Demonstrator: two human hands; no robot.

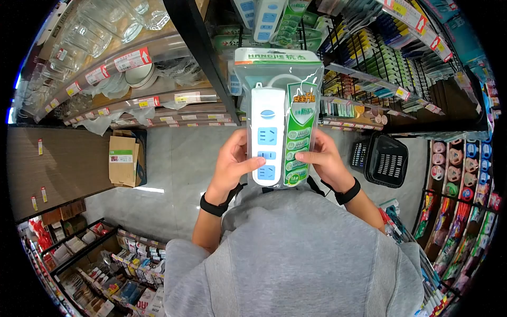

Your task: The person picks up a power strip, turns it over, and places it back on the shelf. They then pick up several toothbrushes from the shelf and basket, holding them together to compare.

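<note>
A packaged power strip [268, 138] is held upright in front of my chest, white with blue sockets, in a clear plastic bag with a green card. My left hand [233, 161] grips its left edge, thumb lying over the lower sockets. On the other side my right hand [328, 160] holds the right edge, its thumb pressed on the green card. The fingers of both hands are partly hidden behind the package. Black bands circle both wrists. Beyond the package, similar power strips [265, 21] hang on a rack.
Glass mugs [87, 34] and bowls [141, 75] fill the shelves at upper left. Black shopping baskets [387, 160] stand on the grey floor [169, 169] to the right. A cardboard box [122, 161] sits at left. Hanging goods [458, 174] line the right side.
</note>
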